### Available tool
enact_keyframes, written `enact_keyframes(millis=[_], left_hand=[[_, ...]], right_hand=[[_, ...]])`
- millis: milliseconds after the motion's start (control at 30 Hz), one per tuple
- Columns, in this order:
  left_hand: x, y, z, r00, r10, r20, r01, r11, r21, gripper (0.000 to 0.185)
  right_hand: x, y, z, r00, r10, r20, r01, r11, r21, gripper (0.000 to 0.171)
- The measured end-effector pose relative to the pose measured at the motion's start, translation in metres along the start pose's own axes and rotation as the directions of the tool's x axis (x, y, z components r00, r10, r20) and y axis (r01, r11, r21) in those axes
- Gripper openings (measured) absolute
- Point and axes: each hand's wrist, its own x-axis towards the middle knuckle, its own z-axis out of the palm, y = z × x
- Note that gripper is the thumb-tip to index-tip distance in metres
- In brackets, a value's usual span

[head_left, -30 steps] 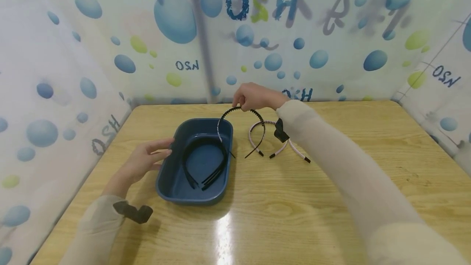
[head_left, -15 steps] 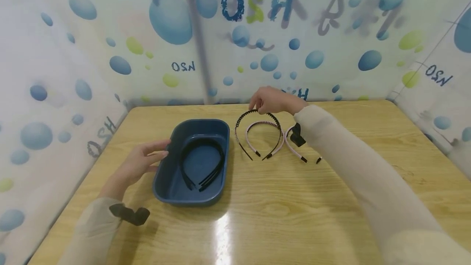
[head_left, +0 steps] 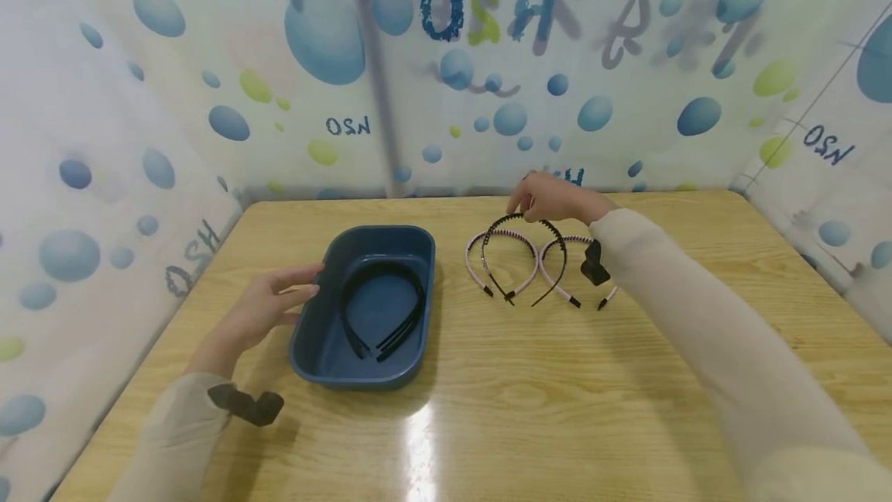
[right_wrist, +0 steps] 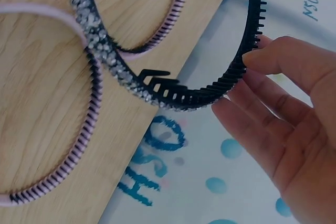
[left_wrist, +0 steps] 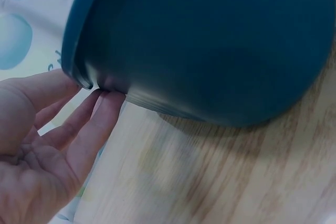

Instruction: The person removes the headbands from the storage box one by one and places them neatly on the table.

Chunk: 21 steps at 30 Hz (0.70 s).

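Observation:
My right hand [head_left: 527, 210] pinches the top of a black toothed headband [head_left: 550, 232], part of it set with rhinestones [right_wrist: 95, 34], and holds it upright over the table. Its ends hang over two pink headbands [head_left: 477, 269] [head_left: 557, 279] lying on the wood. In the right wrist view the thumb [right_wrist: 286, 56] and fingers grip the black band [right_wrist: 248, 45]. My left hand [head_left: 307, 285] rests with straight fingers [left_wrist: 100, 119] against the left rim of a dark blue basin [head_left: 315, 347]. Black headbands [head_left: 413, 316] lie inside it.
The wooden table [head_left: 530, 386] is enclosed on three sides by white sheeting [head_left: 627, 60] printed with blue and green bubbles. Bare wood lies in front of the basin and to the right. Black wrist mounts [head_left: 245, 404] sit on both sleeves.
My right hand has carried the black toothed headband to the right, from the basin's right edge to above the pink headbands. The left hand has stayed at the basin's rim.

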Motion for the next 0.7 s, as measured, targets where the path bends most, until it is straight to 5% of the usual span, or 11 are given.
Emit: enact_keyframes(millis=[700], left_hand=[[0.002, -0.003, -0.001, 1.000, 0.018, 0.009, -0.018, 1.000, -0.005, 0.057]], right_hand=[[-0.043, 0.055, -0.005, 0.991, 0.136, -0.020, -0.136, 0.991, -0.007, 0.029]])
